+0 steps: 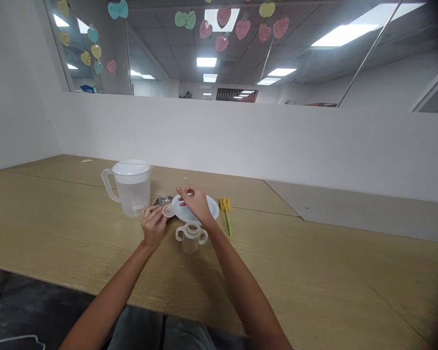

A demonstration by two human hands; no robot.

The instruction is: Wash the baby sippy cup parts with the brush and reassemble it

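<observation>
My left hand (154, 224) is closed on a round, translucent bottle collar or cap (168, 210), its ringed face turned up. Over the white plate (214, 209) hovers my right hand (194, 199), its fingers pinched together. A thin pale tip (186, 180) shows just above those fingers; whether they hold it I cannot tell. Below the plate stands a clear baby bottle (191, 238) with two handles and an uncovered mouth. A clear dome-shaped cover (164, 201) lies beside the plate, by my left hand, on something dark and partly hidden.
A lidded plastic pitcher (132, 187) holding clear liquid stands to the left. A yellow-headed brush (225, 206) with a green handle lies right of the plate. A small pale piece (86, 160) lies at the back left. A white wall (204, 136) rises behind the wooden table (314, 272).
</observation>
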